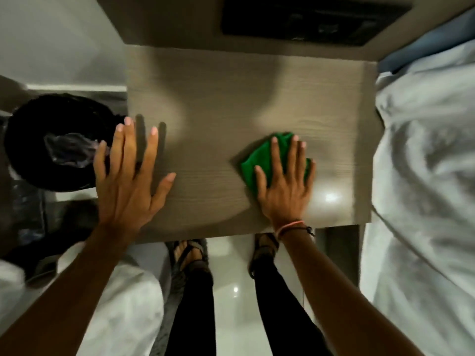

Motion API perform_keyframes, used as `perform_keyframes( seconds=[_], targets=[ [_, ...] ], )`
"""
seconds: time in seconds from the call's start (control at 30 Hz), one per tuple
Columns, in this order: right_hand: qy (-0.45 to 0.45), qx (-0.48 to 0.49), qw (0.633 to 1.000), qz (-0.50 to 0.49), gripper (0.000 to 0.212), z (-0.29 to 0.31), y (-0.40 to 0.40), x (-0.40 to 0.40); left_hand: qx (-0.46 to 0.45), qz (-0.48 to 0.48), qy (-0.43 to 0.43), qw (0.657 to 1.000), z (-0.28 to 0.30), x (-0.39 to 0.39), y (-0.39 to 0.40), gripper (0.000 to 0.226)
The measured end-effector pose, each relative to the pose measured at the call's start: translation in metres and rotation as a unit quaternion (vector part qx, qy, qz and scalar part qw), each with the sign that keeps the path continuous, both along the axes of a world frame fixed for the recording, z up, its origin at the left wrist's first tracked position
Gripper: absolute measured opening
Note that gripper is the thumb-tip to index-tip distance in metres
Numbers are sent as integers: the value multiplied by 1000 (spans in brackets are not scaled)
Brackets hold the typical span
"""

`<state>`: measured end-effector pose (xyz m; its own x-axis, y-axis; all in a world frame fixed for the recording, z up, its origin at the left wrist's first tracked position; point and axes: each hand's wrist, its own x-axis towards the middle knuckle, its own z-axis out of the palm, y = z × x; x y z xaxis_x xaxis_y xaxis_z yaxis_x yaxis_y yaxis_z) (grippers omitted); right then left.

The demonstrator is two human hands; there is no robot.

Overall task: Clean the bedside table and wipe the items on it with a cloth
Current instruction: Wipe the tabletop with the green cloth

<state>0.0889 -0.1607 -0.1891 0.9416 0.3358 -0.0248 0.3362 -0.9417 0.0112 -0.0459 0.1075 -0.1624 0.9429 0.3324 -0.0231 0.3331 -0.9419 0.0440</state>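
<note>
Right hand (284, 181) pressed flat, fingers spread, on a folded green cloth (259, 163), pinning it to the bedside table (218, 98) toward the near right corner. Left hand (128, 173) open and empty, palm down over the table's left edge, fingers splayed; touching the wood or hovering just above it, cannot tell.

Likely risks from here: cloth sliding out from under the flat palm on a fast stroke, since nothing is curled around it; cloth bunching and leaving strips unwiped; a sweep toward the near edge carrying dust off onto the floor (231, 278) by the sandalled feet. Also possible: a leftward stroke pushing debris past the left hand and missing the black-lined bin (51, 140) just beyond the fingertips.

Pale wood-grain top, smooth and faintly glossy, with a bright glare spot right of the right hand. No items visible on the top, so item wiping apparently done or yet to come elsewhere. White rumpled bedding (424, 163) hard against the table on the right-hand side. Dark recessed panel (316, 19) in the wall beyond both hands, details blurred. Dim lighting, soft shadows ahead of the fingers.
</note>
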Motion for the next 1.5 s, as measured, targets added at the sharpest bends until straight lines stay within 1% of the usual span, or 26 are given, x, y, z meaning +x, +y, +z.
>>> perform_keyframes(
  seconds=[0.07, 0.1, 0.17, 0.2, 0.3, 0.37, 0.43, 0.5, 0.57, 0.63, 0.73, 0.8, 0.9, 1.0, 1.07, 1.17, 1.3, 1.37, 1.5],
  targets=[
    [-3, -37, 998, -48, 69, 6, -59, 26, -7, -5, 2, 1000, 3, 31, -21, 73],
    [-4, -52, 997, -55, 70, 10, -88, 40, -14, -13, 2, 1000, 3, 45, -33, 73],
    [3, -46, 998, -48, 73, 12, -122, 68, -21, -29, -6, 999, 0, 67, -48, 74],
    [7, -26, 998, -57, 76, 11, -127, 85, -18, -28, -8, 999, -3, 74, -51, 74],
    [-1, 47, 992, -116, 81, 5, -115, 140, -1, -24, -20, 1000, -13, 81, -48, 75],
    [-11, 65, 989, -134, 80, 2, -93, 168, 30, -12, -34, 999, -16, 79, -40, 76],
    [-19, 57, 989, -134, 77, 2, -63, 170, 44, 26, -46, 998, -19, 75, -28, 75],
    [-25, 65, 995, -70, 73, 0, -27, 151, 42, 46, -52, 997, -21, 67, -13, 75],
    [-13, 104, 994, 38, 71, -3, 30, 118, 58, 57, -49, 995, -22, 48, 9, 72],
    [11, 132, 983, 130, 72, -3, 96, 77, 59, 78, -49, 994, -21, 28, 38, 67],
    [32, 135, 960, 243, 69, -2, 179, 17, 80, 125, -37, 988, -17, -1, 80, 62],
    [34, 134, 953, 269, 66, -1, 217, 9, 83, 101, -29, 991, -14, -10, 99, 63],
    [19, 121, 951, 283, 61, 3, 266, 32, 86, 73, -38, 993, -17, -6, 113, 62],
    [-8, 111, 953, 282, 50, 4, 291, 50, 86, 68, -63, 992, -20, 10, 110, 62],
    [-26, 137, 953, 270, 43, 3, 282, 55, 80, 55, -73, 993, -20, 22, 100, 64],
    [-31, 166, 960, 221, 37, 3, 236, 75, 57, 13, -72, 996, -18, 44, 78, 67],
    [-23, 132, 978, 162, 40, 3, 151, 125, 18, -26, -71, 997, -11, 83, 28, 68],
    [-33, 126, 983, 129, 39, 3, 99, 154, 2, -51, -66, 997, -10, 104, 1, 69],
    [-69, 89, 993, 34, 41, 5, 13, 201, -18, -60, -56, 996, -10, 131, -35, 71]
  ],
)
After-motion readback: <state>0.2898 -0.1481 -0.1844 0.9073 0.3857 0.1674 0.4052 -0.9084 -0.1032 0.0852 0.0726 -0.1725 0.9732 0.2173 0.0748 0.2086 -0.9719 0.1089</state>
